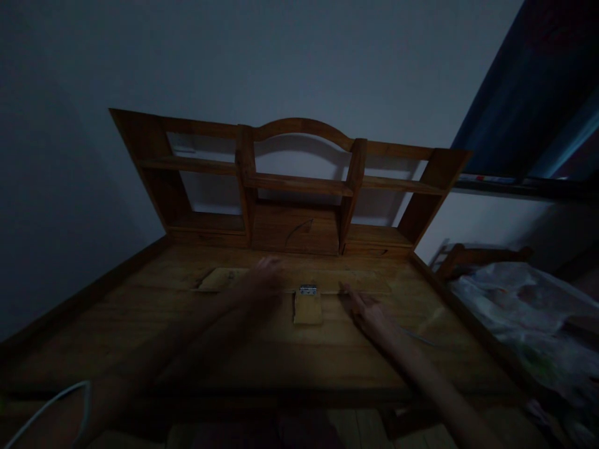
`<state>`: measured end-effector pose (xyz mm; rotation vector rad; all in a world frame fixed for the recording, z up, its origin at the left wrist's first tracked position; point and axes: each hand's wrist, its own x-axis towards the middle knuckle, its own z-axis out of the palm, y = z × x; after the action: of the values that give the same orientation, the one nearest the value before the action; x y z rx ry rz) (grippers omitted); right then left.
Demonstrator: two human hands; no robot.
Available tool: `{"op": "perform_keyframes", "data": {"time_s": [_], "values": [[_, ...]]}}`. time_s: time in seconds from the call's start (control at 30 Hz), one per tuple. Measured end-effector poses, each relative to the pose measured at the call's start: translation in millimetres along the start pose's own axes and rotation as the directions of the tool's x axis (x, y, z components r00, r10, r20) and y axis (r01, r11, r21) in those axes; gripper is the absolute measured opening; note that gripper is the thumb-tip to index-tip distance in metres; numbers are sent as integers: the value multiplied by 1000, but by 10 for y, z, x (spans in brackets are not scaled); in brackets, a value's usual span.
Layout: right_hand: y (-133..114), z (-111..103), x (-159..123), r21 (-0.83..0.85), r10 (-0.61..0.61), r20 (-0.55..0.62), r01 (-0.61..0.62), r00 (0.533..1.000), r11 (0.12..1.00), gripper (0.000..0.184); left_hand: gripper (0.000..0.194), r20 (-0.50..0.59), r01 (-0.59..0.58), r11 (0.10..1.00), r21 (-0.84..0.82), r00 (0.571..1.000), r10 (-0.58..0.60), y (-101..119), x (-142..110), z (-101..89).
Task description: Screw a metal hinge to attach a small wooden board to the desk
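Both my arms reach forward over a wooden desk in dim light. My left hand rests on a long flat wooden panel lying across the desk; motion smears its fingers. My right hand lies on the desk with fingers stretched toward the panel's right part, holding nothing. Between the hands sits a small wooden block joined to the panel by a metal hinge.
A wooden hutch with shelves stands at the desk's back against a pale wall. A white cable curls at the lower left. Crumpled plastic bags and a wooden frame lie to the right. A dark curtain hangs at upper right.
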<state>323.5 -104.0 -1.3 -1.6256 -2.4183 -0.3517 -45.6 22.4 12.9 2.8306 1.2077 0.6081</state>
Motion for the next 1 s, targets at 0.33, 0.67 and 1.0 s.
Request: {"op": "perform_keyframes", "data": {"time_s": [0.33,0.67,1.0], "values": [[392,-305,-788,223,109,-86,-87,990,971,76,102,213,139,969,-206,972,-94,-297,109,203],[546,-579,-1261,14,123,-303,-125,945,992,97,100,-28,13,982,-187,999,-18,-4,240,439],[474,-714,-1451,39,53,-264,-44,963,998,92,107,-8,-52,947,-317,999,52,649,839,723]]}}
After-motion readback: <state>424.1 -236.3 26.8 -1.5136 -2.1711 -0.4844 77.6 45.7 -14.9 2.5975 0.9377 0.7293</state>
